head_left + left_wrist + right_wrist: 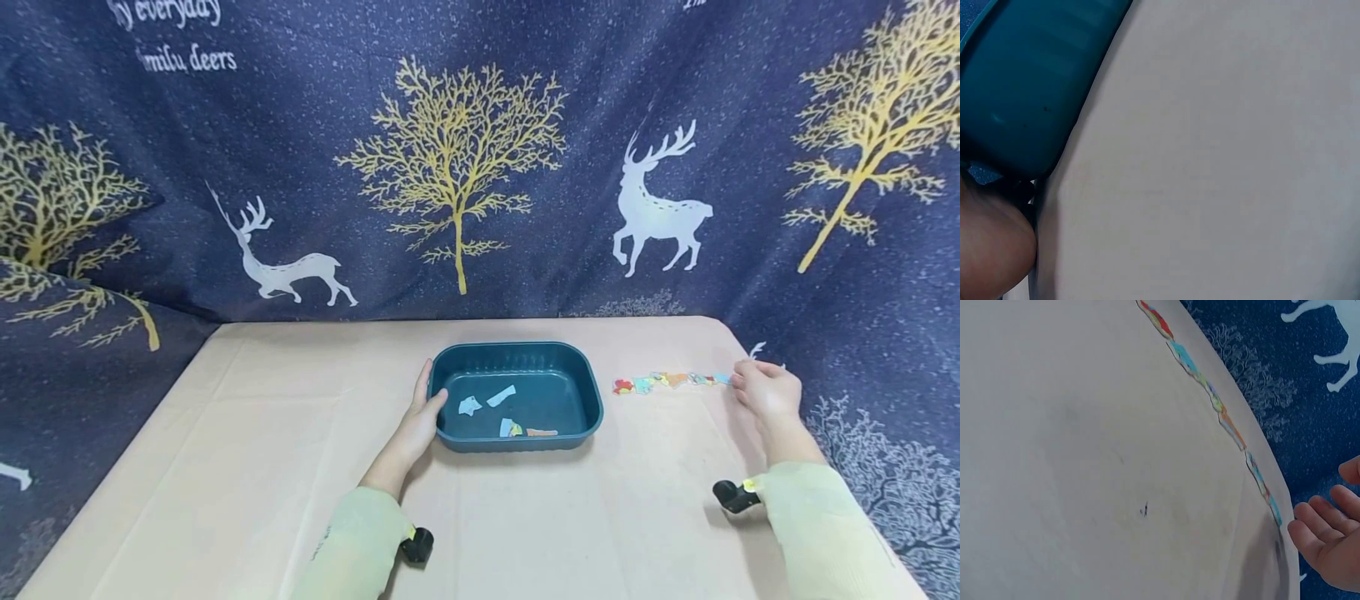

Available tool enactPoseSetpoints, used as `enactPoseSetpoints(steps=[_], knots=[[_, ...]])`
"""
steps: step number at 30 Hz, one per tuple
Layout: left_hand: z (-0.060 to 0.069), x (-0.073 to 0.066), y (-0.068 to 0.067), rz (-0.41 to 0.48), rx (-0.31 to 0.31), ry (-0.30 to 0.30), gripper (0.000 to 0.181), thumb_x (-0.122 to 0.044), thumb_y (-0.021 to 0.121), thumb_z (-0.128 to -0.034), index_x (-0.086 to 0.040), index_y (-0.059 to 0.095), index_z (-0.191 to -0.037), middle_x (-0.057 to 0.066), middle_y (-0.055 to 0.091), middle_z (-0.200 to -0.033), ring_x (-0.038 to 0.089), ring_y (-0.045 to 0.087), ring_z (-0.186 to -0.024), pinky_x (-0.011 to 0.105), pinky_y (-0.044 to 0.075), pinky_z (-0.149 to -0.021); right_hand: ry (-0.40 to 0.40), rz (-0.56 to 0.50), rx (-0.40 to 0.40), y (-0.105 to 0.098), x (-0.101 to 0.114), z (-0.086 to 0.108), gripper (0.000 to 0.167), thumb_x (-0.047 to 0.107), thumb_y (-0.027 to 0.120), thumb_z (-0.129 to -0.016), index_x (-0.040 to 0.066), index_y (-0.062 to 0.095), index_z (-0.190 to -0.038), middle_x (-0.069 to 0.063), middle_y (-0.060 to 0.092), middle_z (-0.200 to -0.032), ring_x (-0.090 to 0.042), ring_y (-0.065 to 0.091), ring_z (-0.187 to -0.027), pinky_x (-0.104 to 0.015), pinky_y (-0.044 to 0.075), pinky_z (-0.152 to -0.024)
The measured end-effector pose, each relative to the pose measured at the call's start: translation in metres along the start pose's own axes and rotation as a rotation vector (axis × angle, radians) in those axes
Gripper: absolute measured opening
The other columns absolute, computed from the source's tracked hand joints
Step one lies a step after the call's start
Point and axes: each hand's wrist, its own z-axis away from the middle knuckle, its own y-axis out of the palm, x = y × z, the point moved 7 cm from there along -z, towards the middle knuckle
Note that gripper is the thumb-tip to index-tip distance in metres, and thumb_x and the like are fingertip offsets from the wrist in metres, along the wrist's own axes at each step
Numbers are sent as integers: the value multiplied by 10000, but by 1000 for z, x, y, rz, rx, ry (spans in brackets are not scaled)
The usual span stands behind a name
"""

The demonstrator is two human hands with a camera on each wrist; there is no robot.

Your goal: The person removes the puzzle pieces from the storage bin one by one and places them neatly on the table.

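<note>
A dark teal rectangular plastic basin (517, 444) stands mid-table. My left hand (420, 412) grips its left wall, thumb over the rim and fingers along the outside; the left wrist view shows part of that hand (994, 250) by the basin's corner. Inside the basin lie several flat pieces, among them a pale strip (501, 396) and an orange one (542, 432). To the right, colourful irregular flat pieces like jigsaw pieces form a row (670, 380). At the row's right end is my right hand (768, 390). Its fingers are loosely bent in the right wrist view, with nothing seen between them.
A beige cloth (247, 467) covers the table. Behind it hangs a dark blue curtain (525, 275) printed with deer and trees. Black wrist cameras (417, 546) are strapped at both sleeves. The table's right edge runs close beside the right hand.
</note>
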Motion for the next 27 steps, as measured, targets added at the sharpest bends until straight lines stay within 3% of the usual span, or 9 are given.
enactPoseSetpoints(steps=[2,5,7,9,11,13,18,27], knots=[[0,0,0,-4,-1,-1,597,-327,267,-1030,-303,-72,-1521,4,-57,-1611,315,-64,-1474,654,-9,-1117,-22,11,13,4,4,3,589,291,438,-962,-44,325,-1433,-249,428,-1419,124,518,-742,-128,536,-730],[1,0,0,-15,-4,-9,596,-332,267,-1028,-319,-72,-1519,5,-54,-1611,314,-60,-1475,653,-1,-1117,-60,9,44,12,12,8,530,303,440,-965,-14,397,-1387,-249,390,-1449,138,524,-748,-153,545,-741],[2,0,0,-19,-7,-12,596,-329,270,-1028,-319,-69,-1519,7,-52,-1611,313,-57,-1475,650,2,-1119,-90,-21,66,16,18,12,410,288,463,-959,34,494,-1280,-202,560,-1300,144,546,-724,-169,552,-736],[2,0,-1,-19,-8,-13,597,-321,274,-1029,-313,-66,-1520,9,-51,-1611,314,-57,-1475,649,4,-1121,-122,-42,101,21,24,16,292,281,475,-959,76,534,-1157,-48,676,-1054,139,571,-706,-176,555,-732],[2,-1,-1,-17,-9,-11,599,-316,282,-1030,-302,-58,-1523,6,-47,-1612,313,-55,-1476,648,6,-1122,-157,-49,133,25,29,19,224,277,488,-956,101,544,-1083,157,637,-845,131,592,-696,-174,556,-718],[3,-1,-1,-14,-9,-10,601,-314,288,-1029,-301,-53,-1524,2,-44,-1612,311,-54,-1476,651,4,-1120,-194,-38,166,30,33,22,272,283,491,-960,65,547,-1113,269,567,-743,118,607,-699,-180,560,-710],[2,-1,-1,-12,-8,-15,604,-326,297,-1027,-316,-48,-1523,-7,-42,-1612,312,-53,-1476,660,-2,-1114,-282,-11,231,44,43,32,498,284,475,-977,-97,448,-1296,285,561,-773,111,618,-738,-185,561,-709],[1,1,-1,-9,-8,-14,599,-343,294,-1026,-349,-50,-1516,-15,-39,-1612,304,-57,-1477,659,-3,-1116,-364,-71,362,69,63,56,537,273,485,-986,-149,402,-1308,249,622,-843,70,645,-811,-183,552,-764]])
